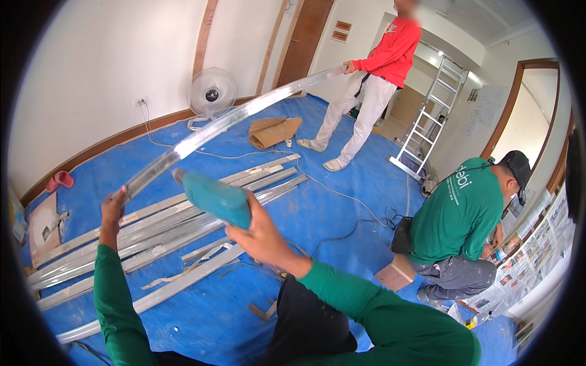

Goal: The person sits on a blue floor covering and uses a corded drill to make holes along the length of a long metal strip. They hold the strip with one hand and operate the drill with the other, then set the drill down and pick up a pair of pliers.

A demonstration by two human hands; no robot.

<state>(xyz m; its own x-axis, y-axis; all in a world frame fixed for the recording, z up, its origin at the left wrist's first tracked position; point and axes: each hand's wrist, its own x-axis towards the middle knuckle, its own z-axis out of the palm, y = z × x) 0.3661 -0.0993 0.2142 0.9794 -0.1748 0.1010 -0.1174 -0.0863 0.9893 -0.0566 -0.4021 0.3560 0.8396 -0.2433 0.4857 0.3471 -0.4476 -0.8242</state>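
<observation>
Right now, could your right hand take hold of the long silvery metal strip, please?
Probably not: the right hand has its grip on a teal handheld power tool, though the strip looks near.

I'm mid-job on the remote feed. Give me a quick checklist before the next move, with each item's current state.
1. Long metal strip held at both ends: ok. The left hand grips the near end, the co-worker in red the far end.
2. Teal power tool in hand: ok, gripped by the right hand.
3. Tool tip touching the strip: cannot tell; the tool is blurred.
4. Floor underfoot clear: not ok. More metal strips and cables lie on the blue sheeting.
5. Crouching co-worker facing the strip: not ok, turned away to the right.
</observation>
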